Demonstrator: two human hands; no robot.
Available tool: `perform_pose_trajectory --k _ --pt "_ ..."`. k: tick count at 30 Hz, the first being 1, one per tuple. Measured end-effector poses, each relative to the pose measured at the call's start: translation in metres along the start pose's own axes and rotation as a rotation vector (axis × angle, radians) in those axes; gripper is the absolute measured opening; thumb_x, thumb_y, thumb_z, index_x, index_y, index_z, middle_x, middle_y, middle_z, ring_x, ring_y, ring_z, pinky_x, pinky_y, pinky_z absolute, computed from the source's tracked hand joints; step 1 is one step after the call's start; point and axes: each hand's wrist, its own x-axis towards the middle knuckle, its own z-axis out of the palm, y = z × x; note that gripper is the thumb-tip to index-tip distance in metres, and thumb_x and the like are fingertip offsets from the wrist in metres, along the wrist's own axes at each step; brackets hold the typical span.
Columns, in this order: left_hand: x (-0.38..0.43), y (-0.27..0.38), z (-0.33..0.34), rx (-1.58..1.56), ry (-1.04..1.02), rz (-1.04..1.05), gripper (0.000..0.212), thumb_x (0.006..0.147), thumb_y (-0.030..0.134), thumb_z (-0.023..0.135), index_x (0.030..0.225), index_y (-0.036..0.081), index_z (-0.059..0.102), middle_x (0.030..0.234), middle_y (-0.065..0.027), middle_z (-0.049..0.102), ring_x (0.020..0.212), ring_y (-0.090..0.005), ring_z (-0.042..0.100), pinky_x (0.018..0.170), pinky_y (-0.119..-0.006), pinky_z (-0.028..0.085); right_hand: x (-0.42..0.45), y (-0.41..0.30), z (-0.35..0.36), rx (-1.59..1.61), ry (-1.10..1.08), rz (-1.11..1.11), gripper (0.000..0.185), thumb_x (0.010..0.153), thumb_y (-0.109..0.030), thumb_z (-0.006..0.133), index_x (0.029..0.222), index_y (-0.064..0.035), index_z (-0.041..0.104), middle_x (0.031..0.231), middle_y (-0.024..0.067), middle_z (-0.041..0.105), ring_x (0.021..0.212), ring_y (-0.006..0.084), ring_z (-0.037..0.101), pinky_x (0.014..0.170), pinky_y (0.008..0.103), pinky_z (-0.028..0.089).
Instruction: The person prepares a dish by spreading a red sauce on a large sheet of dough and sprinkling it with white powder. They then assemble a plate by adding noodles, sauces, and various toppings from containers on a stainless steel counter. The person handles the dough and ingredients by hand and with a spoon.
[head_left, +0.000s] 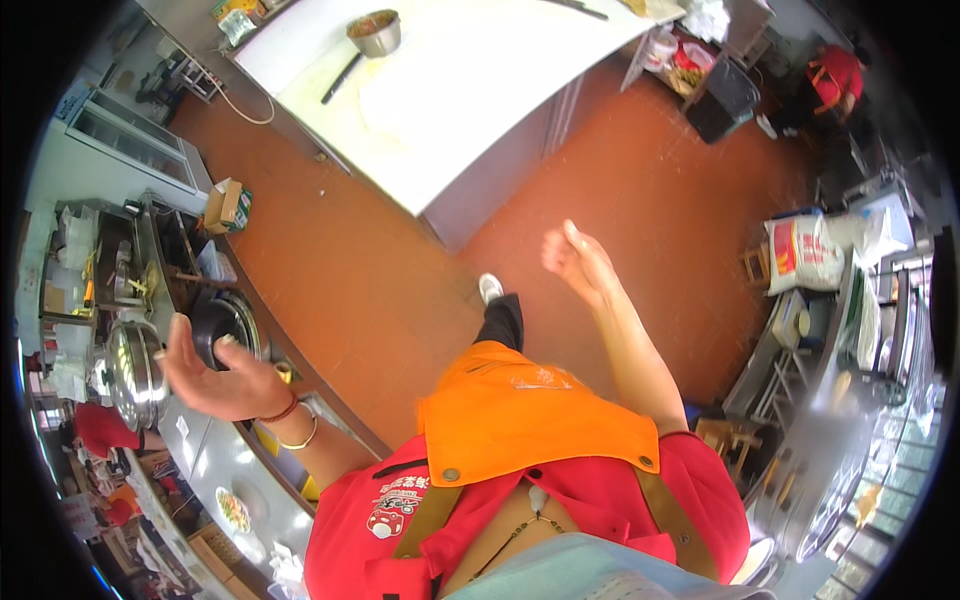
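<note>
My left hand (229, 379) is held out on the left with its fingers apart and nothing in it. Pale bits cling to its thumb. A red cord and a light bangle circle that wrist. In the picture it lies nearest the metal pot with a lid (135, 375) and a dark round vessel (217, 326). My right hand (579, 264) hangs over the floor with curled fingers, and no object shows in it. Ahead stands a white-topped worktable (450, 135), its surface washed out by glare. On it are a metal bowl (375, 34) with reddish contents and a dark, slim tool (342, 78).
Red-brown floor (360, 300) surrounds the table. A metal counter (202, 442) with a plate of food (233, 510) runs along the left. A cardboard box (227, 206) sits beside the fridge. Rightward are a black bin (721, 101), a white sack (805, 255) and a person (834, 79) in red.
</note>
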Motion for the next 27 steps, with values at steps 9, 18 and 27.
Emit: perform_pose_trajectory --k 9,18,27 --pt "0.023 -0.08 0.274 -0.152 -0.348 -0.355 0.036 0.088 0.001 0.058 0.124 -0.003 0.054 0.12 -0.0171 0.055 0.105 -0.0283 0.059 0.088 -0.036 0.052 0.143 -0.11 -0.045 -0.156 0.398 0.015 0.027 0.098 -0.026 0.054 0.104 -0.0004 0.063 0.083 0.0045 0.063 0.073 0.0123 0.058 0.065 0.0248 0.049" --pt "0.024 -0.097 0.429 0.039 -0.924 -0.163 0.041 0.083 0.014 0.069 0.122 0.007 0.058 0.125 -0.0121 0.056 0.131 -0.0333 0.041 0.112 -0.052 0.027 0.344 -0.161 -0.052 -0.194 0.275 0.22 0.046 0.097 -0.046 0.051 0.069 -0.0097 0.056 0.05 0.0001 0.042 0.046 0.012 0.041 0.045 0.0263 0.032" --pt "-0.043 -0.073 0.383 0.541 -1.081 -0.811 0.044 0.082 0.016 0.069 0.122 0.002 0.057 0.118 -0.0164 0.06 0.117 -0.0349 0.051 0.102 -0.047 0.039 0.59 -0.214 0.022 -0.753 -0.281 0.512 0.037 0.098 -0.032 0.055 0.075 -0.0038 0.062 0.058 0.0008 0.052 0.049 0.0085 0.047 0.047 0.0221 0.038"
